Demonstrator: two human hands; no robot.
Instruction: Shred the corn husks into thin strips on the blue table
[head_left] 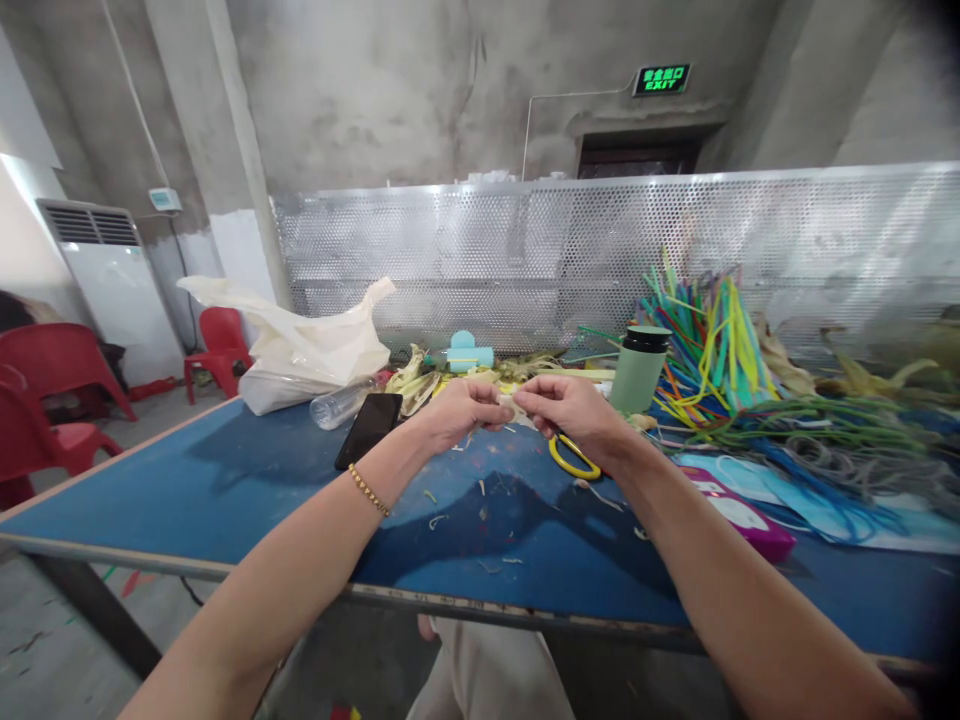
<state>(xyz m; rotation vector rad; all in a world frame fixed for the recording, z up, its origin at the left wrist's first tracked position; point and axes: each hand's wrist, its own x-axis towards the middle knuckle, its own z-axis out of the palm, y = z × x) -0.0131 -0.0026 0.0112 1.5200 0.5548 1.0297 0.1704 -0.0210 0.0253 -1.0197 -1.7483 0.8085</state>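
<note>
Above the blue table (277,490), both hands meet fingertip to fingertip. My left hand (461,412), below a gold bead bracelet, is closed in a pinch, and my right hand (574,412) pinches from the other side. A small pale piece (513,406) shows between the fingertips; it looks like a scrap of dried husk, though most of it is hidden. Just under my right hand lie the yellow handles of scissors (576,462). Pale scraps are scattered on the tabletop below. Dried husks (414,384) lie behind my left hand.
To the left are a black phone (370,428), a clear bottle (337,408) and a white plastic bag (315,350). On the right stand a green tumbler (639,372) and bundled coloured strips (720,345), with a purple box (742,515) and blue masks (817,505) nearer.
</note>
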